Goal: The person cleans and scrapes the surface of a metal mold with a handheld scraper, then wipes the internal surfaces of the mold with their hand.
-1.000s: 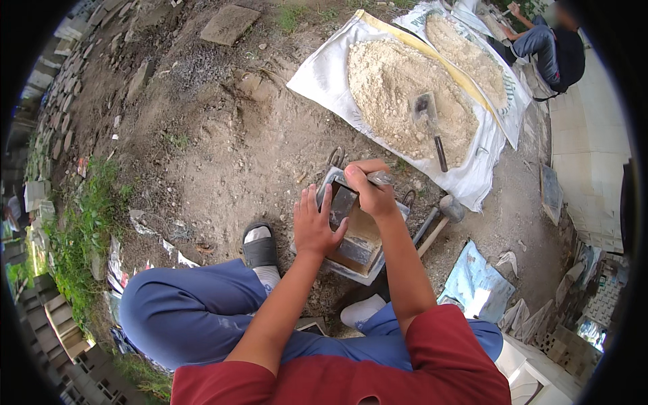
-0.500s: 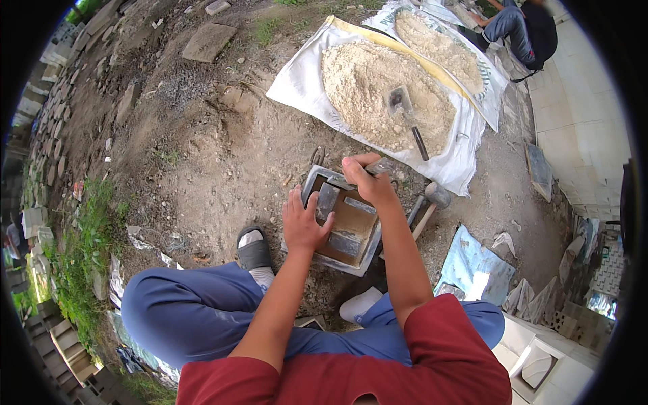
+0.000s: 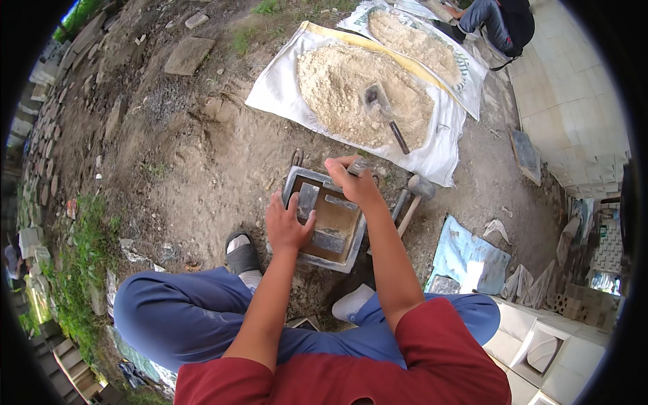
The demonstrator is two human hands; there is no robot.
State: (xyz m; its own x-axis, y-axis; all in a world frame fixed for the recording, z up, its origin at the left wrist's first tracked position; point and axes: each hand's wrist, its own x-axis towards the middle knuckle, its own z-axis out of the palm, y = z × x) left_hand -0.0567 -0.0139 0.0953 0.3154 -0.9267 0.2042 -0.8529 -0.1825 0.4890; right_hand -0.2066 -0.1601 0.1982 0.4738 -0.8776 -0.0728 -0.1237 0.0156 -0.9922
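On the ground in front of me lies a grey metal box-like frame point(image 3: 354, 255) with looped handles. Inside it, flat grey metal plates point(image 3: 328, 241) lie on a brown, sandy-looking surface. My left hand point(image 3: 289, 226) rests over the frame's left side, fingers spread and thumb pointing inward. At the upper right corner, my right hand point(image 3: 352, 181) is closed round a tool with a greyish rounded end point(image 3: 359, 165) sticking out of the fist. The tool's working part is mostly hidden by the hand, so its kind cannot be told.
A mallet point(image 3: 421, 187) lies right of the frame. Beyond are white sacks point(image 3: 270, 91) spread with pale sandy powder point(image 3: 337, 74), a dark-handled scoop point(image 3: 399, 138) on it. A blue cloth point(image 3: 466, 253) lies at right. Another person point(image 3: 503, 30) sits at the far right.
The whole view has shifted, so the scene sits further left. Both hands keep nearly the same places on the frame; the tool end in my right fist points more upward.
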